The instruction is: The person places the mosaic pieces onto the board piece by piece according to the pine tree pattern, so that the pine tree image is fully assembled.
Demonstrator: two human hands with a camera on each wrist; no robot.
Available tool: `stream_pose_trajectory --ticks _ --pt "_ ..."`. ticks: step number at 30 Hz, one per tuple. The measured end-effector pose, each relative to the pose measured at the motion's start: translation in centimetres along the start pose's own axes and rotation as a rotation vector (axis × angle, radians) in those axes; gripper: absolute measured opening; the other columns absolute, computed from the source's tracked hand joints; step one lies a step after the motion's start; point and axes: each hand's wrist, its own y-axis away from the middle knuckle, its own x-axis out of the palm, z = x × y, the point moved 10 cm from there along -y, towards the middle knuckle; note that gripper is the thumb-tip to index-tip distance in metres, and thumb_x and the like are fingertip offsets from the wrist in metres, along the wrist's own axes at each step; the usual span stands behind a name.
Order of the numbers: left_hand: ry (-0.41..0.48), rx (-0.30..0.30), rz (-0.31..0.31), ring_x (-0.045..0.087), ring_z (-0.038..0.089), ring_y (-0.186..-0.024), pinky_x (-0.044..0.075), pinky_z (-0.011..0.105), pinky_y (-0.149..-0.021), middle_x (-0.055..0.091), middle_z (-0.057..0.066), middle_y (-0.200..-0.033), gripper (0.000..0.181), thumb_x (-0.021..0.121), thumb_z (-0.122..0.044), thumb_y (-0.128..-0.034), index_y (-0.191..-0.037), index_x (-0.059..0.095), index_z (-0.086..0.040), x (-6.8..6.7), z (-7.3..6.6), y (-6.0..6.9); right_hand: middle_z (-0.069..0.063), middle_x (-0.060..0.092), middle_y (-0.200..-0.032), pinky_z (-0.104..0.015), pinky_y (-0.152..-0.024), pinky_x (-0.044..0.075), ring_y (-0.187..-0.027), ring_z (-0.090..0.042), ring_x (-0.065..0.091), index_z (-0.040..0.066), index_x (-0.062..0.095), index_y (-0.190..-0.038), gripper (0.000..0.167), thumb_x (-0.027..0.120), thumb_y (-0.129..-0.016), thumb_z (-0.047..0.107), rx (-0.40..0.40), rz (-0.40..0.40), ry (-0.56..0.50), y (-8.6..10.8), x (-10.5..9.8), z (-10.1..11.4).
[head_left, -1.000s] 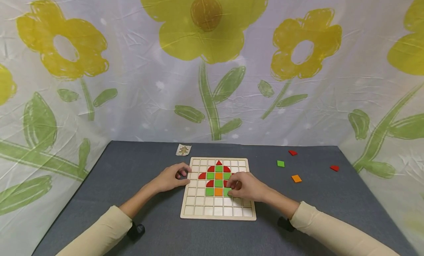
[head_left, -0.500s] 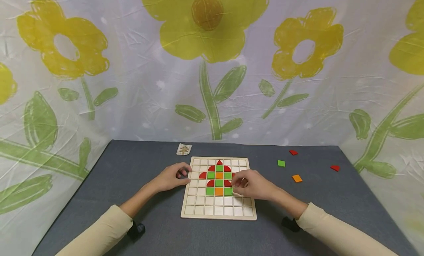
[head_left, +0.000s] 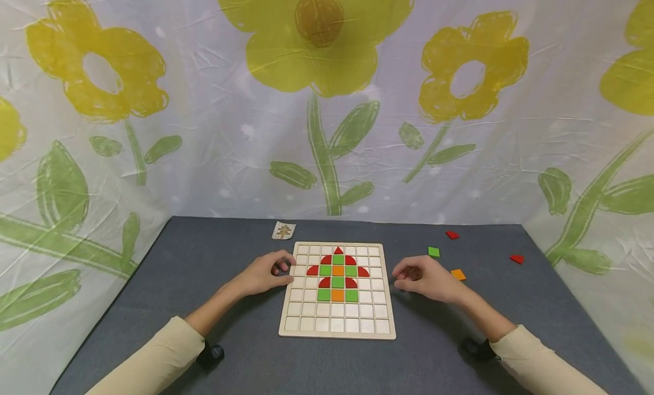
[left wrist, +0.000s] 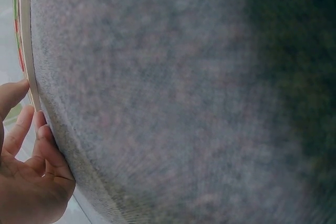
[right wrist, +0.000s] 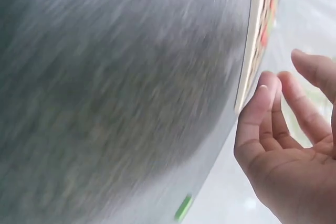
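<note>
A pale wooden grid board (head_left: 337, 325) lies mid-table, with red, green and orange tiles set in a tree-like pattern under a red triangle (head_left: 338, 251). At the board's left edge my left hand (head_left: 264, 274) rests with thumb and fingertips touching the rim; the left wrist view shows the same hand (left wrist: 34, 192) against the board's side (left wrist: 27, 30). My right hand (head_left: 426, 278) hovers right of the board, fingers loosely bent, nothing visible in them. In the right wrist view, a gap shows between its thumb and fingers (right wrist: 257, 111).
Loose tiles lie on the table's right: a green square (head_left: 434, 252), an orange square (head_left: 458, 274) partly behind my right hand, a red piece (head_left: 452, 235) at the back and another red piece (head_left: 517, 259) farther right. A small pattern card (head_left: 283, 230) lies behind the board.
My right hand has left the tiles in the pattern and moved right, off the board, uncovering the pattern's right side. My left hand has stayed at the left edge.
</note>
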Motion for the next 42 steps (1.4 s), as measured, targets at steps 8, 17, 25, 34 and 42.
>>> stream_pose_trajectory --ticks 8,17,25,34,42 --pt "0.003 -0.001 0.006 0.053 0.020 -0.083 0.044 0.041 -0.077 0.058 0.006 -0.100 0.031 0.075 -0.012 -0.0942 -0.122 0.062 -0.005 0.2 0.0 0.0 -0.009 0.067 -0.100 -0.032 -0.072 0.053 -0.088 -0.030 0.067 -0.003 0.068 -0.113 0.023 0.074 -0.094 0.008 0.090 -0.081 -0.031 2.9 -4.0 -2.7" --pt "0.000 0.018 0.004 0.053 0.020 -0.083 0.044 0.041 -0.077 0.058 0.007 -0.100 0.030 0.075 -0.013 -0.0946 -0.121 0.062 -0.006 0.3 0.0 -0.1 -0.016 0.068 -0.102 -0.040 -0.072 0.055 -0.086 -0.034 0.068 -0.005 0.066 -0.119 0.029 0.073 -0.097 0.013 0.187 -0.146 -0.028 5.7 -7.7 -5.9" --pt "0.000 0.000 -0.006 0.053 0.019 -0.083 0.044 0.041 -0.077 0.057 0.005 -0.099 0.030 0.076 -0.014 -0.0940 -0.121 0.063 -0.007 0.2 0.2 -0.1 -0.023 0.068 -0.113 -0.041 -0.075 0.055 -0.094 -0.033 0.067 -0.008 0.062 -0.125 0.033 0.069 -0.099 0.011 0.231 -0.185 -0.076 6.8 -10.2 -7.4" --pt "-0.004 -0.005 -0.008 0.053 0.019 -0.083 0.044 0.041 -0.077 0.057 0.005 -0.099 0.029 0.076 -0.013 -0.0938 -0.119 0.063 -0.007 -0.1 0.0 0.1 -0.021 0.065 -0.116 -0.041 -0.077 0.055 -0.099 -0.036 0.066 -0.008 0.061 -0.128 0.038 0.071 -0.098 0.015 0.228 -0.234 -0.032 6.3 -12.3 -8.8" --pt "-0.007 -0.002 -0.009 0.054 0.019 -0.084 0.044 0.041 -0.077 0.057 0.005 -0.099 0.030 0.076 -0.014 -0.0939 -0.120 0.063 -0.007 0.1 0.0 -0.2 -0.023 0.063 -0.119 -0.040 -0.079 0.056 -0.101 -0.035 0.065 -0.008 0.060 -0.129 0.042 0.071 -0.099 0.019 0.270 -0.285 0.013 5.9 -13.8 -10.4"
